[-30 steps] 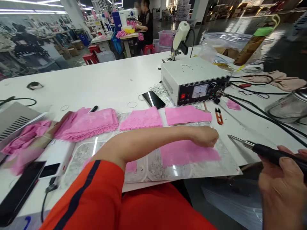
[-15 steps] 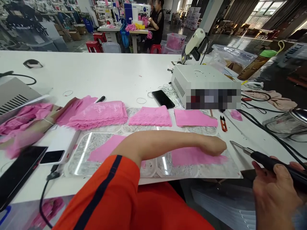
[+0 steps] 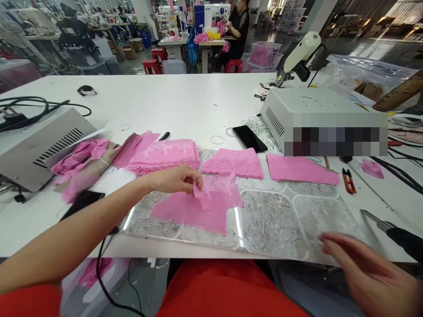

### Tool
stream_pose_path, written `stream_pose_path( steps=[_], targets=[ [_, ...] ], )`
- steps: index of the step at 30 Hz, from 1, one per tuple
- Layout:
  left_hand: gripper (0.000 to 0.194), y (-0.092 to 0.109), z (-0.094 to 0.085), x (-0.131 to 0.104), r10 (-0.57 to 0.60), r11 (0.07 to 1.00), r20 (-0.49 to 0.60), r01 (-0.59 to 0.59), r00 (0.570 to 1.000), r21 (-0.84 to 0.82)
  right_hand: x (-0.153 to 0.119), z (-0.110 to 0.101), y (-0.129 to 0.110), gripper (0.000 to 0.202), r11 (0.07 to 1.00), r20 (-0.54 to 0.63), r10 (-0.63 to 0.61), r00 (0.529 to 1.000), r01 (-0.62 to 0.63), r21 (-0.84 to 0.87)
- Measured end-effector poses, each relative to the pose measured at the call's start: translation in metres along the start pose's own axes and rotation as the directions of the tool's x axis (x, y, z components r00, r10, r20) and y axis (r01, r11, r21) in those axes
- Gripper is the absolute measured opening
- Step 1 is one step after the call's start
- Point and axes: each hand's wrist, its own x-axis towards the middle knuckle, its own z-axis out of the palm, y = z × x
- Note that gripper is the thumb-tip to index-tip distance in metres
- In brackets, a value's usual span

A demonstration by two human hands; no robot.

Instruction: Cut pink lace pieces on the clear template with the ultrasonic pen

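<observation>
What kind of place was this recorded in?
Probably a garment workshop: a sewing machine stands behind the table, lace stacks lie on it, and bins hold pink fabric.

"What are you seeing beyond your white table (image 3: 178,94)?"

"You are facing a wide workshop — red stools (image 3: 152,67) are standing on the grey floor (image 3: 127,67), near a pale sewing table (image 3: 213,43) that is bearing a blue-and-white sewing machine (image 3: 216,15)."

"And what is showing farther left?"

"Cardboard boxes (image 3: 129,53) are sitting near a blue bin (image 3: 146,38), and more worktables (image 3: 42,38) are stretching behind them, looking hazy to you."

"And to your right?"

"A pale column (image 3: 319,17) is rising near stacked bins (image 3: 292,16) — and light is streaking the dark floor (image 3: 357,48), while a slatted bright patch (image 3: 408,16) is glowing at your upper right."
</observation>
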Motion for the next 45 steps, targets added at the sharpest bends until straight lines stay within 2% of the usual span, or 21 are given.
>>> stream_pose_path(
  steps=[1, 2, 3, 5, 8, 11, 14, 17, 21, 25, 30, 35, 37, 40, 45],
  targets=[
    [0.023, -0.009, 0.004, -0.007, -0.014, 1.0, -0.022, 0.014, 1.0, 0.011, 0.004, 0.017, -0.014, 0.009, 0.991, 0.192, -0.134, 0.972, 0.134, 0.017],
    [0.026, -0.016, 0.009, -0.012, -0.016, 1.0, -0.044, 0.017, 0.999, 0.016, 0.008, 0.034, -0.025, 0.008, 0.964, 0.337, -0.265, 0.903, 0.259, 0.064],
    [0.027, -0.021, 0.012, -0.016, -0.008, 1.0, -0.063, 0.009, 0.998, 0.016, 0.012, 0.052, -0.032, 0.009, 0.933, 0.418, -0.357, 0.835, 0.345, 0.107],
    [0.026, -0.027, 0.017, -0.02, 0.015, 1.0, -0.1, -0.014, 0.995, 0.004, 0.018, 0.084, -0.038, 0.016, 0.873, 0.519, -0.473, 0.712, 0.459, 0.167],
    [0.017, -0.033, 0.018, -0.023, 0.058, 0.998, -0.144, -0.061, 0.988, -0.015, 0.027, 0.117, -0.034, 0.015, 0.778, 0.571, -0.569, 0.592, 0.613, 0.139],
    [0.016, -0.04, 0.017, -0.027, 0.105, 0.994, -0.182, -0.108, 0.978, -0.006, 0.032, 0.126, -0.032, 0.012, 0.722, 0.588, -0.605, 0.538, 0.681, 0.12],
    [0.012, -0.047, 0.016, -0.036, 0.137, 0.991, -0.218, -0.136, 0.966, 0.02, 0.029, 0.121, -0.041, 0.009, 0.688, 0.588, -0.627, 0.511, 0.717, 0.11],
    [0.012, -0.054, 0.016, -0.052, 0.161, 0.986, -0.228, -0.145, 0.96, 0.084, 0.018, 0.116, -0.055, 0.007, 0.628, 0.593, -0.672, 0.444, 0.766, 0.139],
    [0.017, -0.063, 0.024, -0.075, 0.184, 0.978, -0.227, -0.155, 0.956, 0.14, 0.0, 0.119, -0.064, 0.008, 0.576, 0.602, -0.717, 0.352, 0.786, 0.226],
    [0.02, -0.072, 0.036, -0.092, 0.191, 0.969, -0.26, -0.139, 0.947, 0.205, -0.012, 0.125, -0.061, 0.01, 0.546, 0.604, -0.736, 0.306, 0.796, 0.262],
    [0.02, -0.075, 0.041, -0.103, 0.194, 0.963, -0.29, -0.126, 0.937, 0.238, -0.015, 0.124, -0.059, 0.013, 0.556, 0.632, -0.717, 0.296, 0.789, 0.261],
    [0.02, -0.075, 0.042, -0.111, 0.176, 0.974, -0.339, -0.114, 0.924, 0.195, -0.018, 0.125, -0.057, 0.012, 0.557, 0.602, -0.735, 0.311, 0.784, 0.275],
    [0.021, -0.076, 0.044, -0.115, 0.171, 0.973, -0.35, -0.103, 0.921, 0.206, -0.019, 0.127, -0.056, 0.012, 0.557, 0.607, -0.736, 0.301, 0.778, 0.291],
    [0.023, -0.077, 0.046, -0.122, 0.184, 0.949, -0.334, -0.08, 0.924, 0.304, -0.021, 0.129, -0.054, 0.011, 0.559, 0.63, -0.725, 0.276, 0.771, 0.305],
    [0.025, -0.074, 0.052, -0.131, 0.22, 0.879, -0.285, -0.063, 0.933, 0.472, -0.024, 0.132, -0.048, 0.01, 0.577, 0.671, -0.691, 0.267, 0.763, 0.291]
  ],
)
